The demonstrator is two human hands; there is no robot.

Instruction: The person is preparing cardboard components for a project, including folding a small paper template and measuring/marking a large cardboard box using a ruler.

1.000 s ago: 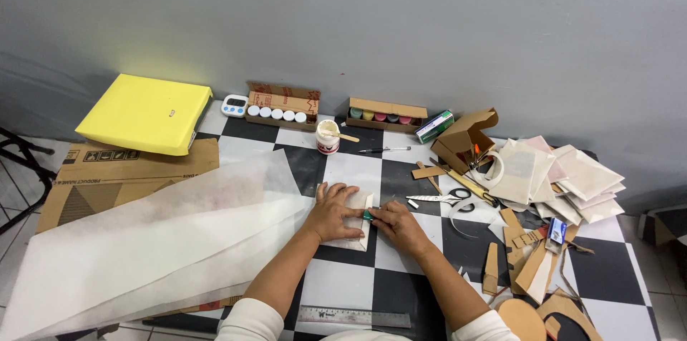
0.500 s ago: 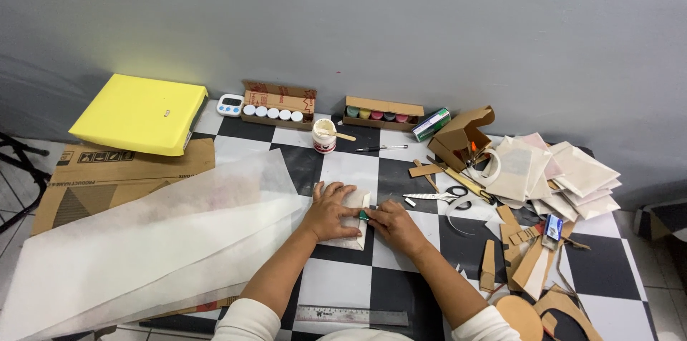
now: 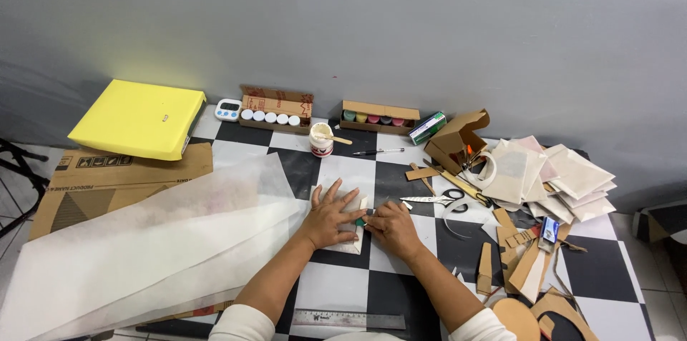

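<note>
Dead center on the checkered floor [image 3: 401, 287], left hand [image 3: 330, 218] lies flat, fingers spread, on one white pouch [image 3: 349, 223]; right hand [image 3: 390, 228] pinches its edge, one scissors [image 3: 438, 199] at 2 o'clock.

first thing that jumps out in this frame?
The yellow box at far left, the brightest thing against the grey wall. Next the long white sheet spread across the left of the checkered floor. At centre, left hand and right hand press a small folded white piece.
</note>
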